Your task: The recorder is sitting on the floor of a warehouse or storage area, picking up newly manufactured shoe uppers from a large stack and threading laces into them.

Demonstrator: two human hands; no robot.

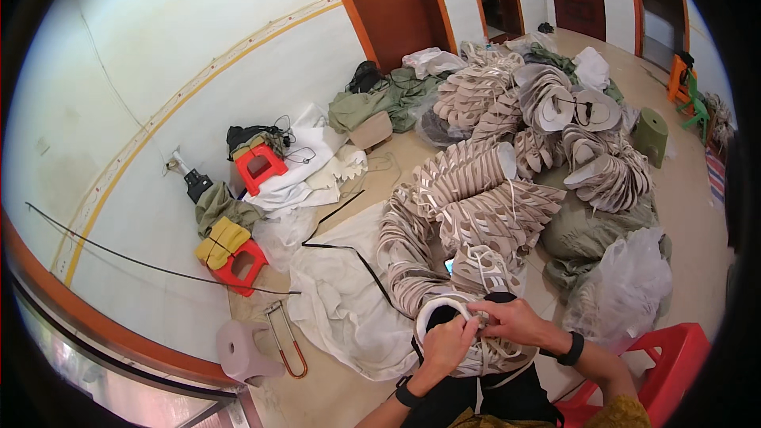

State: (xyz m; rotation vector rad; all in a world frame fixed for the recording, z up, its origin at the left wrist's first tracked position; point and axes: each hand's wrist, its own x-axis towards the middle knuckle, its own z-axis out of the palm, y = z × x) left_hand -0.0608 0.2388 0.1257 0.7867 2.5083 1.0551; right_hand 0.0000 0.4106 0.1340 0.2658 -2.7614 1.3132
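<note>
A beige-and-white shoe upper rests on my lap, its pale padded collar turned to the left and its dark lining showing. My left hand is closed on the edge of the collar opening. Close beside it, my right hand pinches the same upper near its lacing, thumb and fingers almost meeting the left fingertips. Whether a lace end lies between the fingers is too small to tell. Just beyond my hands stands another laced upper, in front of long rows of stacked uppers.
More bundled uppers lie to the right, near a clear plastic bag. White cloth covers floor at left. Red stools, a pinkish stool and a U-shaped metal rod stand or lie leftward. A red chair is at my right.
</note>
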